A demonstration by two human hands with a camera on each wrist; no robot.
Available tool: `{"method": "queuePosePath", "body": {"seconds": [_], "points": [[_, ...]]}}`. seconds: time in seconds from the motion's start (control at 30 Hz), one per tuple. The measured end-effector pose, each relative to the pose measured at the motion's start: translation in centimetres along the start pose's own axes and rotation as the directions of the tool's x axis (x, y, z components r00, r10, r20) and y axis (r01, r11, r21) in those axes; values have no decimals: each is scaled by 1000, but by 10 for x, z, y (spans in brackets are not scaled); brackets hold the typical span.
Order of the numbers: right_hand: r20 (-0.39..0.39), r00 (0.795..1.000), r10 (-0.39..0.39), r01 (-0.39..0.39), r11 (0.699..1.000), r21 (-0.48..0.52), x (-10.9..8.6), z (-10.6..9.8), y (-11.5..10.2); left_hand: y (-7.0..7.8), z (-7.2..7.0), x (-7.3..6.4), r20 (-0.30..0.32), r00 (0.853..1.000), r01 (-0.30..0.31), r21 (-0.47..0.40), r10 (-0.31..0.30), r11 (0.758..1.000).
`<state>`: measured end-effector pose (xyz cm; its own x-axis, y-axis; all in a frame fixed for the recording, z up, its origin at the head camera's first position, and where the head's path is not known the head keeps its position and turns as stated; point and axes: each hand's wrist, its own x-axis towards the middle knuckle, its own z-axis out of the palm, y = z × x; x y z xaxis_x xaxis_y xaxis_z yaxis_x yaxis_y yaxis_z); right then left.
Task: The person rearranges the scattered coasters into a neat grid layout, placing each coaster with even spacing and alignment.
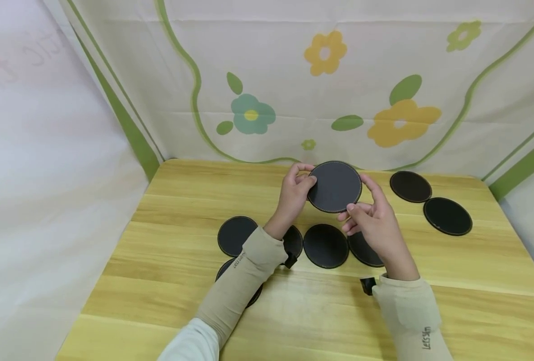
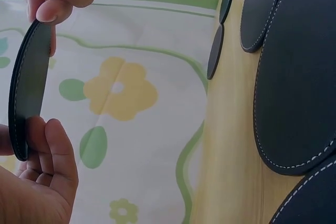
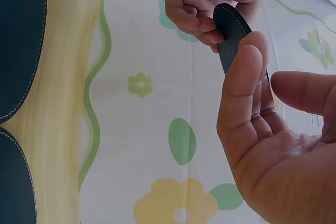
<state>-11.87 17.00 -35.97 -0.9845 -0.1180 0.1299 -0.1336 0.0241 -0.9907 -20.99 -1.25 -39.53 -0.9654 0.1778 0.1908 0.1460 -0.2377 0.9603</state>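
Both hands hold one round black coaster [image 1: 334, 186] with a stitched rim, raised above the table and tilted so its flat face shows in the head view. My left hand [image 1: 293, 194] pinches its left edge, thumb on the near face and fingers behind. At the lower right edge, my right hand [image 1: 377, 220] grips it between thumb and fingers, the index finger stretched up along the rim. Seen from the left wrist, the coaster [image 2: 30, 90] is nearly edge-on between the hands. In the right wrist view, fingers cover much of the coaster [image 3: 231, 38].
Several like coasters lie flat on the wooden table [image 1: 159, 215]: a row with a middle coaster [image 1: 325, 245] below the hands, a coaster [image 1: 237, 235] at left above one partly hidden by my left sleeve, and two touching coasters [image 1: 448, 216] at right. A flowered cloth [image 1: 285, 60] hangs behind.
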Motion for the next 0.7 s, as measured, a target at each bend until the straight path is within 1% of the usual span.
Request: {"method": "queuePosePath", "body": {"seconds": [0.07,0.3,0.4,0.57,0.7], "points": [[-1,1000,-7,7,1000,-2,0,0,0,3,0,-2,-9,1000,-2,2,2,1000],[-1,1000,-29,29,999,24,-3,1,0,14,3,-14,-25,1000,-9,-34,8,999],[5,1000,-30,30,999,38,-4,1,0,13,2,-18,-28,1000,0,-35,-1,999],[19,1000,-20,20,999,39,-4,3,-1,11,-2,-27,-57,998,37,-18,-38,999],[32,999,7,-8,1000,7,-4,8,-2,13,-7,-34,-70,997,34,-20,-35,999]]}}
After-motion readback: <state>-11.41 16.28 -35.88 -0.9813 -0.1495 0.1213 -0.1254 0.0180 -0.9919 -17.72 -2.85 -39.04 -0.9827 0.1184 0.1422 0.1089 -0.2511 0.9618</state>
